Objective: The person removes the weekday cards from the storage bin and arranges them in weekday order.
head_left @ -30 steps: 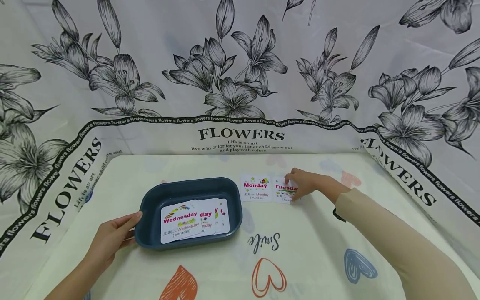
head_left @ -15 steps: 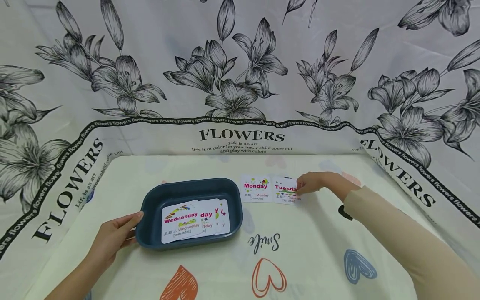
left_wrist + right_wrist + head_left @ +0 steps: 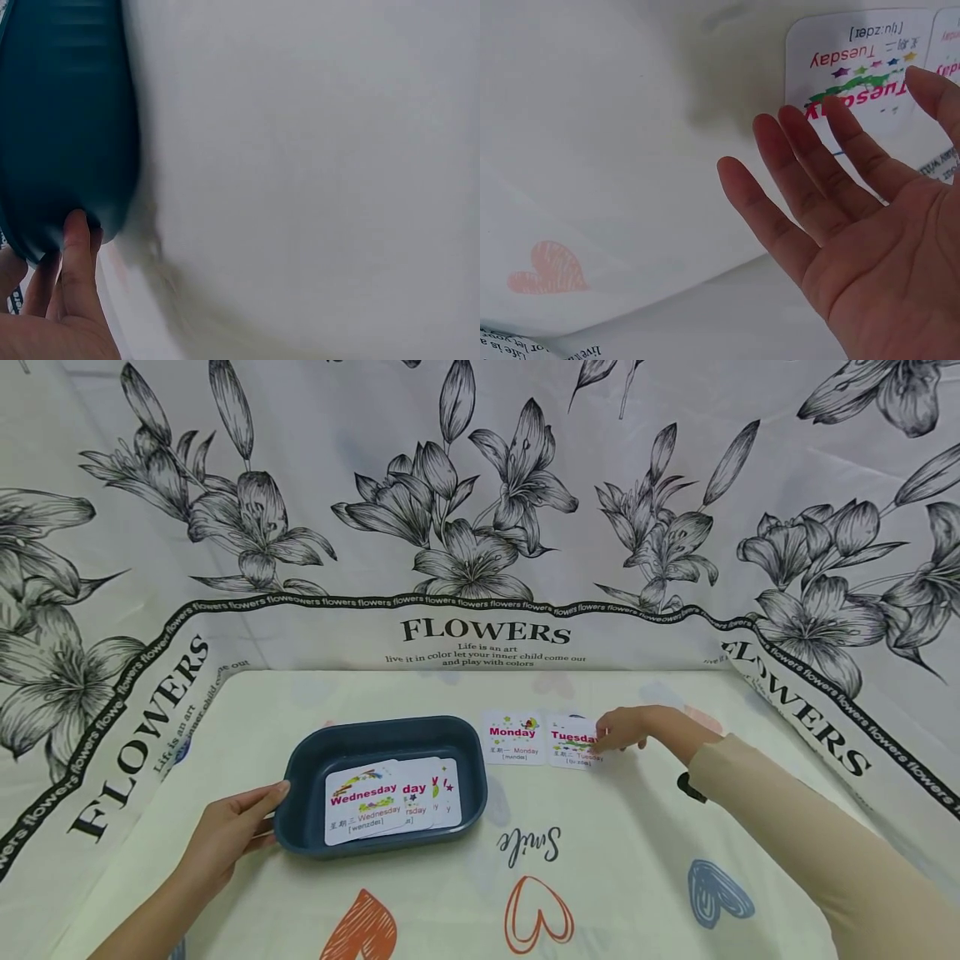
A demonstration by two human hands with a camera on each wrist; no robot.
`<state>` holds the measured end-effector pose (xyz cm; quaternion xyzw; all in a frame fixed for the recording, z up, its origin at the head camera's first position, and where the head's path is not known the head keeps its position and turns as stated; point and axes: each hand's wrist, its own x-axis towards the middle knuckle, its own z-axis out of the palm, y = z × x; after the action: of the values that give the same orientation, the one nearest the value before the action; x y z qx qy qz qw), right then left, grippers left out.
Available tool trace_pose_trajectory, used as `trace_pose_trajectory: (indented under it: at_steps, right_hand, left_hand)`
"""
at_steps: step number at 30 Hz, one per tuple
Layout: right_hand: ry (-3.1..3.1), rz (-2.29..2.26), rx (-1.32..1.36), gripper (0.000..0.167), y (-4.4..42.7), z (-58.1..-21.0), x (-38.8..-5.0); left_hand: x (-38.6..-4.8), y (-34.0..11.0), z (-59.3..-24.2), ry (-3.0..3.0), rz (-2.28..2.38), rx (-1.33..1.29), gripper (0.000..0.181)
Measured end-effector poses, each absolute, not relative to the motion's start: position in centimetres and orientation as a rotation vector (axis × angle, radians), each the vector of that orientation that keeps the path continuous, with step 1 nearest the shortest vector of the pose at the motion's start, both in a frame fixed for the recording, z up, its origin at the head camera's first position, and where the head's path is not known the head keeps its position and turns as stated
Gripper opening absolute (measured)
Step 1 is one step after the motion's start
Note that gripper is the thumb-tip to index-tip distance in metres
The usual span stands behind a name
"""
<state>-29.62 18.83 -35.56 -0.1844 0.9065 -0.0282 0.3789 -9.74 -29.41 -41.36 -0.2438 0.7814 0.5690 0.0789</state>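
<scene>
My left hand (image 3: pixel 217 837) grips the left end of a dark blue tray (image 3: pixel 288 814), thumb at the rim and fingers against its outer side. The left wrist view shows that hand (image 3: pixel 67 315) on the tray (image 3: pixel 67 135). Inside lie several overlapping cards, the Wednesday card (image 3: pixel 363 806) on top at the left. Right of the tray, the Monday card (image 3: pixel 513 739) and Tuesday card (image 3: pixel 572 752) lie side by side. My right hand (image 3: pixel 628 728) is at the Tuesday card's right edge; in the right wrist view its fingers (image 3: pixel 802 176) are spread beside and partly over that card (image 3: pixel 836 49), holding nothing.
A pale cloth with printed hearts (image 3: pixel 538 912) and the word Smile (image 3: pixel 529 846) covers the table. Behind it and along both sides hangs a white fabric (image 3: pixel 480 568) with printed flowers and lettering.
My right hand has drawn back to the right from over the Tuesday card, uncovering more of it. My left hand stays on the tray.
</scene>
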Motion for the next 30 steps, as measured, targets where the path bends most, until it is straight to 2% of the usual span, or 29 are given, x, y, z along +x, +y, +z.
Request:
trace_pose_trajectory:
  at_steps: [11, 30]
  right_hand:
    - [2.334, -0.05, -0.469, 0.035, 16.9, -35.7, -29.4]
    - [2.244, -0.155, -0.702, 0.033, 11.1, -33.8, -28.3]
  left_hand:
    - [-9.7, -29.3, -41.3, 2.345, 1.706, -0.729, 0.075]
    - [-9.8, -29.3, -41.4, 2.338, 1.717, -0.748, 0.076]
